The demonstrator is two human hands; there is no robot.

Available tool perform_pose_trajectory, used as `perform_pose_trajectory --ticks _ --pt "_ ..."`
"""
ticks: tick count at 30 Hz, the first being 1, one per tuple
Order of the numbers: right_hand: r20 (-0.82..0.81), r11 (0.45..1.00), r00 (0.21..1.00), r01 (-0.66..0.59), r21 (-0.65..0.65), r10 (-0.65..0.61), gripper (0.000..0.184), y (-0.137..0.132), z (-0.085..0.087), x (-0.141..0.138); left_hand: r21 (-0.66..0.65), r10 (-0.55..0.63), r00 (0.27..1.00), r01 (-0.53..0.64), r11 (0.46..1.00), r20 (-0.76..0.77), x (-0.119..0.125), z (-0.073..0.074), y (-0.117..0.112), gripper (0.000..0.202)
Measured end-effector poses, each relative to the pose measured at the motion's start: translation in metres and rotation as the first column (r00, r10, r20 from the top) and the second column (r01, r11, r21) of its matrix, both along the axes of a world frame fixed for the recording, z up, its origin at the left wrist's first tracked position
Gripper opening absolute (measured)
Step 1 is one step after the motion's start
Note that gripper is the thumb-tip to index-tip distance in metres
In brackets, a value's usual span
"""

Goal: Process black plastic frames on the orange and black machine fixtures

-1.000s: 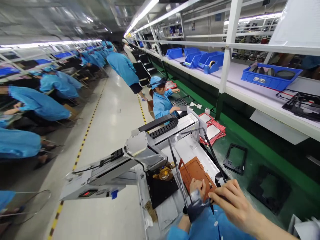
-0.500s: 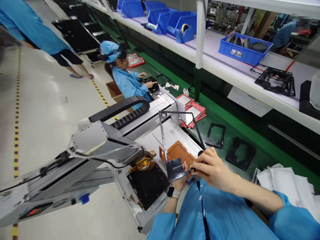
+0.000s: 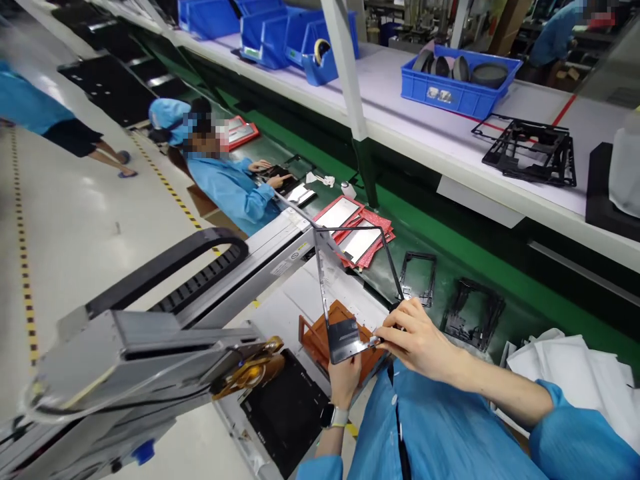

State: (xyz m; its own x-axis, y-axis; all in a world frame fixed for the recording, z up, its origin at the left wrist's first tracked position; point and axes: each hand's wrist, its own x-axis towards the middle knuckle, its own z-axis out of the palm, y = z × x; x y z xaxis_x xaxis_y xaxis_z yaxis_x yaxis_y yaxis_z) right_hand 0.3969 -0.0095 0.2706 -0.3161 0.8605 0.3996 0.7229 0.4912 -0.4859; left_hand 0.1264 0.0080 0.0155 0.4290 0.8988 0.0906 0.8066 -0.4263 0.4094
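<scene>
- Our right hand (image 3: 420,337) pinches the black frame (image 3: 341,339) at its near right corner, thumb and fingertips pressed together on it.
- Our left hand (image 3: 345,380), with a watch (image 3: 328,415) on its wrist, comes up under the near left corner of the frame. Its fingers are partly hidden there, so we cannot tell if they pinch.
- We have the frame tilted up in the air, over the machine base (image 3: 280,293).
- Behind the frame we see an orange tray (image 3: 320,341), close to the right edge of the base.
- One flat black plate (image 3: 287,413) lies by the left edge of the base, just beside the gold part (image 3: 253,373) of the machine arm (image 3: 135,353).
- On the green tabletop (image 3: 447,265), red packs (image 3: 377,257) with white panels lie by the front edge.
- Right of them we see two more frames (image 3: 433,280) lying flat.
- Farther left, a co-worker (image 3: 230,187) sits at the front edge, both hands on a dark part (image 3: 273,175).
- Up on the shelf (image 3: 380,73), a blue box (image 3: 445,97) with dark round things sits near the front edge.
</scene>
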Motion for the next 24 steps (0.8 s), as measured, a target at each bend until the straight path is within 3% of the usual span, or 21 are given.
perform_pose_trajectory --ticks 2,5,10,13,16,20,24 --pt "-0.010 0.999 1.000 0.019 -0.034 -0.020 0.012 0.006 -0.013 0.016 0.068 0.072 0.997 -0.074 0.995 0.040 0.006 -0.002 -0.003 0.049" --pt "-0.012 0.994 0.997 0.072 -0.080 -0.073 0.014 0.019 -0.049 0.041 0.093 0.049 0.997 -0.055 0.994 0.062 0.012 -0.006 -0.008 0.052" --pt "0.074 0.942 0.976 0.215 -0.257 -0.203 0.014 0.043 -0.151 0.097 0.057 0.035 0.999 -0.037 0.998 0.040 0.019 -0.009 -0.015 0.051" --pt "0.172 0.835 0.936 0.353 -0.421 -0.308 0.020 0.051 -0.210 0.146 0.045 0.035 0.999 -0.036 0.998 0.037 0.021 -0.011 -0.016 0.050" --pt "0.317 0.687 0.841 0.541 -0.485 -0.439 0.024 0.056 -0.253 0.206 0.053 0.024 0.999 -0.026 0.998 0.037 0.022 -0.012 -0.016 0.049" --pt "0.458 0.509 0.692 0.721 -0.470 -0.558 0.013 0.061 -0.281 0.287 0.073 0.018 0.999 -0.022 0.997 0.044 0.022 -0.012 -0.015 0.049" --pt "0.526 0.387 0.539 0.841 -0.378 -0.658 0.033 0.068 -0.290 0.329 0.094 0.019 0.999 -0.023 0.995 0.046 0.025 -0.012 -0.015 0.047"
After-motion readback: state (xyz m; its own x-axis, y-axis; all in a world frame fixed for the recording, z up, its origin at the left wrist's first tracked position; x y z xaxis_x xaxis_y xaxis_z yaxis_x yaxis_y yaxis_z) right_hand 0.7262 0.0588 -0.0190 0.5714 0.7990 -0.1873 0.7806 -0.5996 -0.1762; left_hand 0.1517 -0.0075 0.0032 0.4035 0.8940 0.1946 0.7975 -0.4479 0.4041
